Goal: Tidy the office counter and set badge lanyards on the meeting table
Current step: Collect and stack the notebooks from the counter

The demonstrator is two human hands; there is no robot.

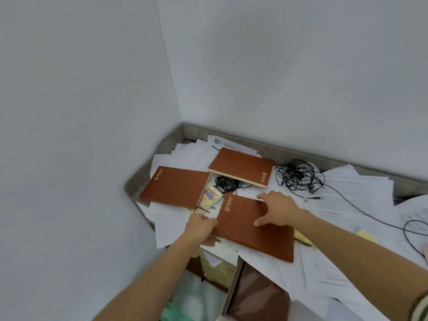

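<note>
The left hand (201,228) grips the left edge of the near brown notebook (254,232), its fingertips hidden beneath the cover. The right hand (279,210) lies on that cover with fingers spread flat. The notebook rests on loose papers (352,200) on the counter (301,155). Beyond it lies a second notebook (240,166), and to its left a third (174,186). This third one partly covers what may be a cartoon card pack (209,196). A tangled black cable (296,176) lies beyond its right corner. A yellow item (302,238) pokes out from under its right edge, too hidden to identify.
</note>
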